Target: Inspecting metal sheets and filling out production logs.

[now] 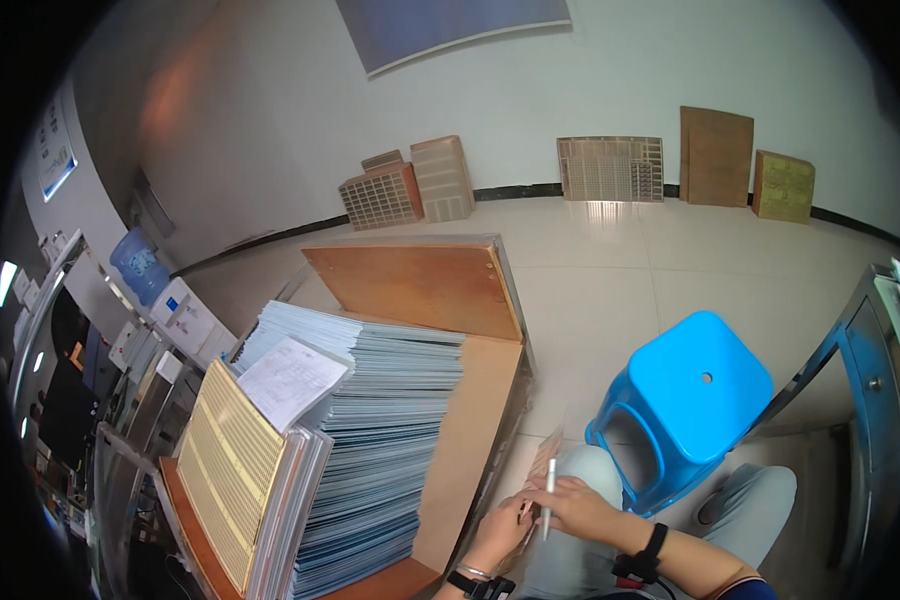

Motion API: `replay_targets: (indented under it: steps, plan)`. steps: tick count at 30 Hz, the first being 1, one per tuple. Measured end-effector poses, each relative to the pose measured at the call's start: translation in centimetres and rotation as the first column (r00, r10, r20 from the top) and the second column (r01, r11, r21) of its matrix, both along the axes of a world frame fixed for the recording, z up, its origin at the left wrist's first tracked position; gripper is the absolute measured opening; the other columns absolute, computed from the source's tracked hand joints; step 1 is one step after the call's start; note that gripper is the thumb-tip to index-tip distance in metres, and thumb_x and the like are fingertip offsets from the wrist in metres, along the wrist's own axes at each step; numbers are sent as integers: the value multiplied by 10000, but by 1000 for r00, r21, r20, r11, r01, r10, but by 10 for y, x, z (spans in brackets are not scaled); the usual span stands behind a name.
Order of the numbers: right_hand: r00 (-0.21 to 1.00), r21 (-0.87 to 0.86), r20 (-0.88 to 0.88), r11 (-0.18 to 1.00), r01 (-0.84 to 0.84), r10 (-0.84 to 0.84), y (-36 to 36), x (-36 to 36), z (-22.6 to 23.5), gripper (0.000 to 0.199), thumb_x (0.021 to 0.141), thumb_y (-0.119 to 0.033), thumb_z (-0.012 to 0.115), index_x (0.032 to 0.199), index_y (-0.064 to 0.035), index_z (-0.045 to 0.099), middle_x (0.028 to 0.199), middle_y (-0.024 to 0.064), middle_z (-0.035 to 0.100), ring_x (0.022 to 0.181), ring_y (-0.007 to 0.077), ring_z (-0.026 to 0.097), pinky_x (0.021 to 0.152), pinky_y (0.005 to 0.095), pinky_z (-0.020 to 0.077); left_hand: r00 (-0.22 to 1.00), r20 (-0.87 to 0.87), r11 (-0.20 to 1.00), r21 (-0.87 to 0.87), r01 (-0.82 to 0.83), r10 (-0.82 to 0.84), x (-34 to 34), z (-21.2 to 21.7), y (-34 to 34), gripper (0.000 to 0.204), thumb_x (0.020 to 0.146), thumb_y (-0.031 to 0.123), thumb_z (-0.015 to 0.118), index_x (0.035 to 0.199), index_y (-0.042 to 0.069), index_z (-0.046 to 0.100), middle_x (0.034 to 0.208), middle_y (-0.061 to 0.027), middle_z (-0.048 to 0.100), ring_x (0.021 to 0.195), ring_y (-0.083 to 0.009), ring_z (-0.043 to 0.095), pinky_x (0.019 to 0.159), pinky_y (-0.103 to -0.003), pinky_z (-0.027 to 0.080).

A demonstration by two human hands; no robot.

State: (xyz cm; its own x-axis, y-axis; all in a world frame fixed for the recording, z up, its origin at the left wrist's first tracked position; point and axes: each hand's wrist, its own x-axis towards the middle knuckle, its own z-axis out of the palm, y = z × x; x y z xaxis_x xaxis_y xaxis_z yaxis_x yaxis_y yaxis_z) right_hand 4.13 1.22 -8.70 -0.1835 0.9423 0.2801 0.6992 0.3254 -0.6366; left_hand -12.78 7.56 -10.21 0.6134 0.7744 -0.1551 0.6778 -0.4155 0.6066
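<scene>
Pen [549, 480]: white and slim, it stood nearly upright over the left leg [588, 467], outside the crate's right edge.
Right hand [575, 508]: I saw it closed around the pen, a black strap [658, 540] at its wrist.
Left hand [498, 541]: it lay just beside the right hand, fingers curled at a brown strip; I could not tell whether they gripped it.
Strip [545, 453]: thin, its lower part hidden by the hands; I could not make out its kind.
Crate [470, 450]: wooden, cut off by the view's lower edge.
Sheets [385, 430]: blue-grey, packed tightly inside the crate.
Paper [292, 380]: on the sheets toward the crate's left edge, its print too small for me to read.
Panel [232, 470]: yellow, ribbed, tilted along the crate's left edge.
Bottle [140, 265]: blue, its pale lettering blurred.
Notice [55, 150]: on the left wall, its writing unreadable to me.
Poster [460, 30]: blue, cut off at the top.
Stool [695, 385]: blue, partly hidden by the left leg.
</scene>
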Motion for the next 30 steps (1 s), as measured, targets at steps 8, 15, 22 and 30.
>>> replay_targets:
  steps: [8,15,22,30]
  plan:
    - [772,-75,624,992,-97,123,39,-13,-20,295,796,-161,532,1088,-138,573,1016,151,611,1117,274,508,1025,551,223,865,440,865,-501,14,240,-46,-58,-3,285,890,190,536,1104,3,551,1005,-83,619,926,-226,607,791,-314,483]
    - [637,-173,734,972,-158,235,46,-7,-23,193,755,-144,532,914,-179,634,781,35,610,903,193,593,1024,551,260,578,-217,-140,-974,-175,787,-108,-134,-69,414,949,324,368,1266,62,419,1206,-126,488,1133,-297,435,942,-416,399]
    - [718,-171,662,976,-136,216,53,-1,-12,153,762,-155,528,873,-176,631,758,22,605,871,191,583,1031,506,274,686,256,256,-961,106,681,-78,-154,-43,425,971,257,328,1284,-26,383,1239,-166,489,1083,-258,531,941,-377,432]
    - [777,-147,578,968,-202,250,52,15,4,151,722,-166,545,845,-172,632,668,-13,564,753,155,565,734,276,433,983,131,841,-540,-35,125,-88,-114,-19,377,957,227,389,1241,-17,427,1154,-103,556,967,-187,574,866,-300,464]
